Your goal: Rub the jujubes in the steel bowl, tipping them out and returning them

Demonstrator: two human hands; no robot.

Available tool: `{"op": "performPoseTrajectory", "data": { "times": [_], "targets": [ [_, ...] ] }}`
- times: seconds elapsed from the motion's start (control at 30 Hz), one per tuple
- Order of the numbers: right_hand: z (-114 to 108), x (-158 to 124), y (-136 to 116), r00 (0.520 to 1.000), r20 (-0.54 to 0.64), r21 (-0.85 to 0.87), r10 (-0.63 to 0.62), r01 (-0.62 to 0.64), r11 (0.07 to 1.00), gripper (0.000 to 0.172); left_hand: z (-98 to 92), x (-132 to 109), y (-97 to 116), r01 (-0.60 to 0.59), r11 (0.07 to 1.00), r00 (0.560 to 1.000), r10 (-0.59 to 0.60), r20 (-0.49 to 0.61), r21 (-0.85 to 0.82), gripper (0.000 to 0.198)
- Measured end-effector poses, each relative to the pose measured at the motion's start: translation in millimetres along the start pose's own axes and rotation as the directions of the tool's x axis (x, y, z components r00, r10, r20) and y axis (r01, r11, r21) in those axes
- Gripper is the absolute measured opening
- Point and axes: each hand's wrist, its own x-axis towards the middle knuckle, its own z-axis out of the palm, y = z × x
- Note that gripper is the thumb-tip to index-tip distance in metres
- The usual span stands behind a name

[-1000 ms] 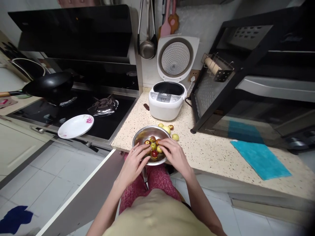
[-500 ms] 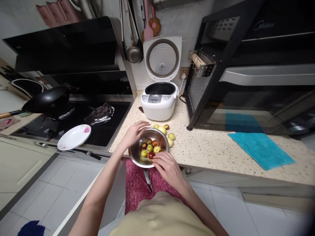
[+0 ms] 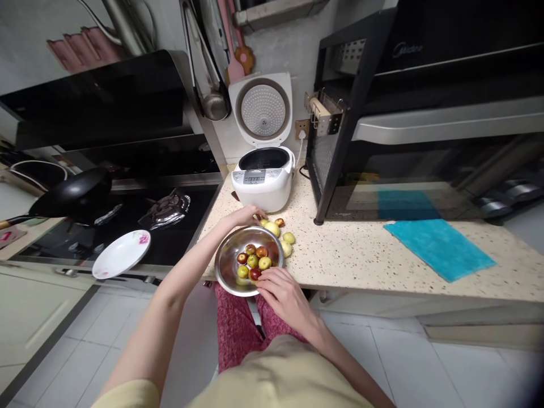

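Note:
A steel bowl [image 3: 225,263] stands at the counter's front edge with several green and red-brown jujubes [image 3: 253,261] in it. Behind its rim, my left hand [image 3: 244,216] reaches over with curled fingers, the tips at a small green jujube [image 3: 264,222] on the counter; they partly hide it. My right hand [image 3: 285,294] is over the bowl's near right rim, its fingers drawn together on a dark red jujube [image 3: 255,274]. More jujubes [image 3: 288,238] lie loose on the counter, right of and behind the bowl.
A white rice cooker [image 3: 263,190] with its lid up stands behind the loose fruit. To the left are a white plate [image 3: 121,255], a gas burner [image 3: 168,208] and a black wok [image 3: 76,192]. An oven [image 3: 408,170] and a blue cloth [image 3: 442,249] are at the right.
My left hand has moved from above the bowl's far left rim to the jujubes behind the bowl, its fingers now curled down. My right hand stays at the dark red jujube. The view has shifted slightly.

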Motion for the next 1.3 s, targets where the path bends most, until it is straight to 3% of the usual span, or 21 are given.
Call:
{"op": "performPoseTrajectory", "data": {
  "times": [0.23,0.4,0.6,0.8,0.9,1.03,1.3],
  "targets": [
    [-0.6,1.5,0.1,1.000,0.000,0.000,0.002,-0.002,1.000,0.014,8.3,13.3,3.6,-0.007,0.999,1.000,0.006,0.019,0.032,0.031],
    [0.5,1.2,0.6,1.000,0.010,-0.011,0.000,0.000,1.000,0.015,-0.6,-1.0,17.2,-0.012,0.999,0.997,0.015,-0.080,0.046,0.027],
    [2.5,1.7,1.2,1.000,0.005,-0.012,-0.007,0.007,1.000,0.016,-8.5,-49.1,43.3,0.067,0.996,0.941,-0.041,-0.335,0.065,0.018],
    [1.1,5.4,-1.2,0.999,0.036,-0.018,-0.003,0.003,1.000,0.017,6.0,-114.9,86.4,0.159,0.987,0.894,-0.130,-0.428,0.034,0.020],
    [2.1,5.4,-0.9,0.999,0.044,-0.017,-0.009,0.009,1.000,0.016,16.5,-138.9,101.9,0.183,0.983,0.899,-0.155,-0.411,0.028,0.022],
    [5.8,3.4,0.6,0.999,0.054,-0.014,-0.004,0.005,1.000,0.019,30.9,-158.2,107.1,0.239,0.971,0.914,-0.228,-0.337,-0.008,0.022],
    [7.7,3.6,-0.9,0.998,0.058,-0.008,0.015,-0.014,1.000,0.020,42.6,-166.6,105.1,0.316,0.949,0.930,-0.308,-0.201,0.010,0.030]
  ]
}}
